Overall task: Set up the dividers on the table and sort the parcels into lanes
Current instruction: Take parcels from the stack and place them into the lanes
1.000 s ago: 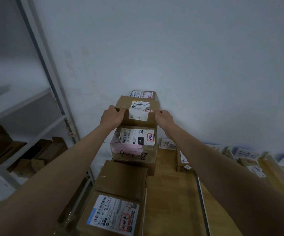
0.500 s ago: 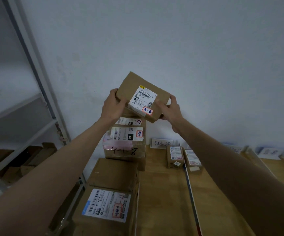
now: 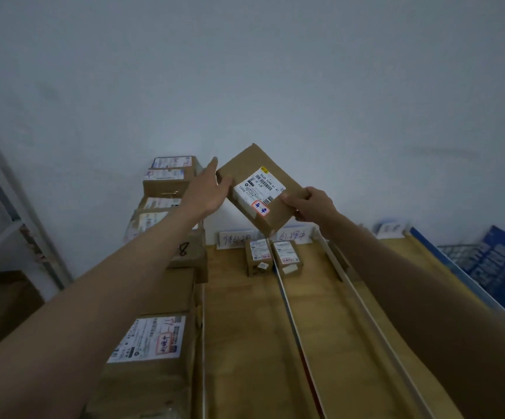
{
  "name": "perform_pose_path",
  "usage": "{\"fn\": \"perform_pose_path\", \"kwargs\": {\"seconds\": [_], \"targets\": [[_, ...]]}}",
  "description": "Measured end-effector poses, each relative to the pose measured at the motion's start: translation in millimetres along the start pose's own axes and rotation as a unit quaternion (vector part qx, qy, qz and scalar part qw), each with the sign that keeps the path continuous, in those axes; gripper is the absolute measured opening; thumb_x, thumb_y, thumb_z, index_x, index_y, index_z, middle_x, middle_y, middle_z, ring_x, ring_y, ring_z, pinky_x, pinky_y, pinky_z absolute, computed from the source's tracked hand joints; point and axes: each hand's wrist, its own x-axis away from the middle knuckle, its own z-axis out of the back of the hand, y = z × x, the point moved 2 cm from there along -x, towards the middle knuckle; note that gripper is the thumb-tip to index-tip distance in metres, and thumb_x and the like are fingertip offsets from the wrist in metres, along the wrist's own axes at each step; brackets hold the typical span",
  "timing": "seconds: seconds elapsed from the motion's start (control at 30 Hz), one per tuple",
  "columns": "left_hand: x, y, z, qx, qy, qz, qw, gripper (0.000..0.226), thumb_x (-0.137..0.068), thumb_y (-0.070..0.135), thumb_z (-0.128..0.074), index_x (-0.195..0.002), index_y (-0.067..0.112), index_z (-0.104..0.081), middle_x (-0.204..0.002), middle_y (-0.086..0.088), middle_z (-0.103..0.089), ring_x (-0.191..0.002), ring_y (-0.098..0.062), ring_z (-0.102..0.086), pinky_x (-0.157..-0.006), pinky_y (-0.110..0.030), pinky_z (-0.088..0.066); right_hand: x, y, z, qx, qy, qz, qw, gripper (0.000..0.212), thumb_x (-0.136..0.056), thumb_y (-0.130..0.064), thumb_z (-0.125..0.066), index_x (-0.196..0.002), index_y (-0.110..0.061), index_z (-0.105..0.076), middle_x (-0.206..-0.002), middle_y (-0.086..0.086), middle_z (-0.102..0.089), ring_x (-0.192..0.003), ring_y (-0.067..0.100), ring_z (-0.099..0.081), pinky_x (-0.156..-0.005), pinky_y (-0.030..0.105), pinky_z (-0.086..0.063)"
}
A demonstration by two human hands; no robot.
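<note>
Head view: right hand [image 3: 311,205] grip pinches parcel [image 3: 260,189] corner; left hand [image 3: 207,192] flat against side. Looks light, rigid cardboard; hold opposite edges.

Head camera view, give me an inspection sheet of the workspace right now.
Surface: wooden table, split into lanes by long divider strips.
Job's things: lifted parcel tilted in the air; two small parcels at the far end, either side of a divider; handwritten lane signs against the wall.
Clutter: stacked parcels along the table's left side; blue box at right.
Grip: right hand holds the parcel's lower right edge; left hand, fingers straight, touches its left end.
Cables: nothing seen.
Surroundings: white wall, metal shelving at left.
</note>
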Motion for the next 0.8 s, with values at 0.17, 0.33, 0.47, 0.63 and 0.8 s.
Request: {"fn": "perform_pose_path", "kwargs": {"seconds": [0.17, 0.33, 0.47, 0.63, 0.8], "targets": [[38.3, 18.9, -57.9, -0.166, -0.046, -0.06, 0.983, 0.059, -0.105, 0.045, -0.028, -0.155, 0.014, -0.025, -0.159, -0.009, -0.03, -0.143, -0.03, -0.033, -0.114, -0.045, -0.029, 36.1, 75.3, 26.3, -0.025, 0.027, -0.109, 0.993, 0.063, -0.079, -0.05, -0.077, -0.121, -0.006, -0.061, -0.114, 0.004, -0.068, -0.103, 0.02, -0.064, -0.085, 0.033, -0.054], [70.5, 26.5, -121.3, -0.237, -0.114, -0.118, 0.958, 0.056, -0.104, 0.043, -0.031, -0.149, 0.011, -0.037, -0.153, -0.011, -0.04, -0.138, -0.029, -0.039, -0.114, -0.043, -0.03, 75.1, 143.2, 53.5, -0.081, 0.053, -0.192, 0.977, 0.066, -0.074, -0.048, -0.08, -0.124, -0.01, -0.061, -0.114, 0.008, -0.069, -0.096, 0.02, -0.067, -0.072, 0.03, -0.057], [92.8, 42.9, -168.6, -0.271, -0.156, -0.13, 0.941, 0.055, -0.102, 0.047, -0.032, -0.145, 0.014, -0.041, -0.148, -0.009, -0.045, -0.135, -0.028, -0.042, -0.113, -0.042, -0.03, 103.9, 180.5, 86.7, -0.077, 0.074, -0.253, 0.961, 0.051, -0.084, -0.041, -0.074, -0.12, -0.008, -0.059, -0.113, 0.01, -0.066, -0.083, 0.018, -0.063, -0.067, 0.03, -0.054], [112.3, 80.4, -224.5, -0.289, -0.192, -0.16, 0.924, 0.056, -0.101, 0.05, -0.03, -0.141, 0.015, -0.048, -0.145, -0.007, -0.049, -0.135, -0.025, -0.043, -0.114, -0.042, -0.029, 128.3, 211.9, 141.3, -0.092, 0.096, -0.288, 0.948, 0.048, -0.087, -0.042, -0.071, -0.121, -0.009, -0.06, -0.118, 0.011, -0.064, -0.079, 0.016, -0.058, -0.068, 0.03, -0.049], [133.8, 134.5, -284.9, -0.287, -0.213, -0.165, 0.919, 0.055, -0.101, 0.05, -0.029, -0.142, 0.016, -0.045, -0.146, -0.006, -0.047, -0.135, -0.025, -0.041, -0.115, -0.041, -0.026, 155.7, 237.3, 211.8, -0.121, 0.14, -0.306, 0.934, 0.039, -0.091, -0.035, -0.069, -0.115, -0.009, -0.052, -0.101, 0.007, -0.061, -0.086, 0.018, -0.06, -0.084, 0.033, -0.055]]}}
